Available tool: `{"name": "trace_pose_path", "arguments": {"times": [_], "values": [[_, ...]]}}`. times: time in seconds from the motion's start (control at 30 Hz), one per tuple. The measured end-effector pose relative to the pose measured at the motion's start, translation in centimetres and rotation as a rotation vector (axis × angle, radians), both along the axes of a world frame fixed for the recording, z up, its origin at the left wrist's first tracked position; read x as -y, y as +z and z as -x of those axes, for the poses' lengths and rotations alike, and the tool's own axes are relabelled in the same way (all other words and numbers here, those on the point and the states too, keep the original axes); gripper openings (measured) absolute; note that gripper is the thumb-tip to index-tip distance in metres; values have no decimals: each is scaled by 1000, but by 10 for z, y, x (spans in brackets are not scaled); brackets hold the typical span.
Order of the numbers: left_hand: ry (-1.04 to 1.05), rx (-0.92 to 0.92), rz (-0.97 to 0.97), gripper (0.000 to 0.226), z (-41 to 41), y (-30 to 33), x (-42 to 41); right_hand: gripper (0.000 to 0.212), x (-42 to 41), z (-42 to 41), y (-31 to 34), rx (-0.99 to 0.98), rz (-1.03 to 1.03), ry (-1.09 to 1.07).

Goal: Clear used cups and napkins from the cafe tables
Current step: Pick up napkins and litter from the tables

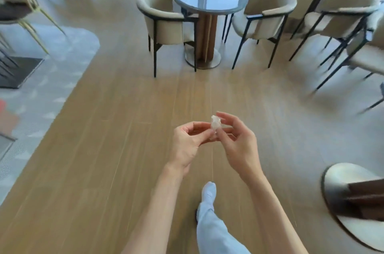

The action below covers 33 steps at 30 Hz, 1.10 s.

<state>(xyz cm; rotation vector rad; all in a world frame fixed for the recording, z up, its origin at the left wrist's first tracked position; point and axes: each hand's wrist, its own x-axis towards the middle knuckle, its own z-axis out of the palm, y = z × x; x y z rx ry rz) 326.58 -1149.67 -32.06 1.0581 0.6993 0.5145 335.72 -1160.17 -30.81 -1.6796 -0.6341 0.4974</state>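
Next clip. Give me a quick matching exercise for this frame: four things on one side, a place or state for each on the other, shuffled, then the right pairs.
Things
1. crumpled napkin
2. round table
3. left hand
4. metal table base

Places or states
A. low at the right edge of the view, on the wooden floor
B. fingers curled, at the wad from the left
C. pinched at the fingertips, above the floor
D. straight ahead, with cream chairs around it

Pairs: 1-C, 2-D, 3-B, 4-A

The right hand pinches the napkin too.
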Motion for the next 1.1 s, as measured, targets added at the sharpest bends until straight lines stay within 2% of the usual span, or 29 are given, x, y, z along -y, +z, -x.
{"name": "trace_pose_path", "arguments": {"times": [0.1,0.23,0.4,0.57,0.77,0.9,1.1], "values": [[136,-8,-24,34,-20,-1,-61,21,-70,-29,-6,72,33,138],[285,-51,-68,12,-57,5,-153,18,-173,-77,-2,105,23,276],[400,26,-117,5,-82,46,-260,12,-299,-120,29,116,-68,383],[566,37,-144,10,-68,67,-357,9,-418,-130,44,2,-95,494],[773,50,-130,11,-48,49,-486,6,-562,-138,27,-70,-101,508],[801,85,-111,13,-45,47,-609,10,-679,-140,29,-290,-144,584],[807,135,-148,15,-46,86,-794,27,-851,-151,70,-443,-264,609]]}}
